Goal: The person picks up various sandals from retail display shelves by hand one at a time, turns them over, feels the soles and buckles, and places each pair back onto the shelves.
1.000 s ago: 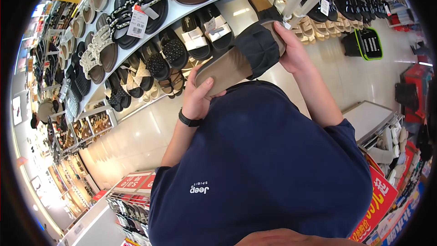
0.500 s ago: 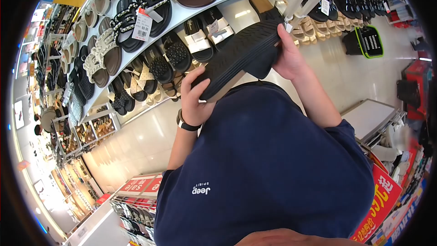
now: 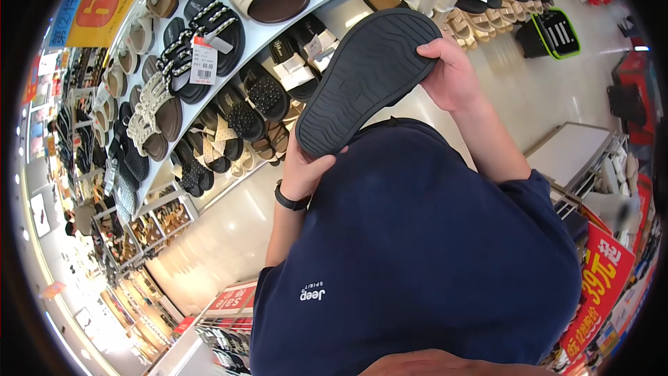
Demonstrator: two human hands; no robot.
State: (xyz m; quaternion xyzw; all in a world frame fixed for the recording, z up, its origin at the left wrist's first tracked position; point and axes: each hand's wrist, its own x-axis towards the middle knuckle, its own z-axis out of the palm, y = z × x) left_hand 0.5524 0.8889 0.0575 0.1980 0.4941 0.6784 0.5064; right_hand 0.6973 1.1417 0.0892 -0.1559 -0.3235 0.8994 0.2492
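Between my two hands is a black sandal [image 3: 365,73], its wavy-grooved sole turned toward the camera. My left hand [image 3: 306,173], with a dark band on the wrist, grips the narrower end, its thumb on the sole's edge. At the wider end my right hand [image 3: 452,78] holds on, thumb pressed on the rim of the sole and the other fingers mostly hidden. The sandal's upper is almost entirely out of sight behind the sole. Behind it runs a white shelf [image 3: 278,26] with rows of sandals, and a price tag [image 3: 203,61] hangs on a black pair.
A lower shelf holds black studded sandals [image 3: 264,94]. A black basket with a green rim [image 3: 557,33] stands on the shiny floor at the upper right. Near my right elbow is a grey-topped display stand [image 3: 565,157], with a red price sign [image 3: 598,289] below it.
Both hands have turned the sandal from a slanted side view so its whole sole faces the camera. My left thumb now shows on the sole. The view has shifted slightly.
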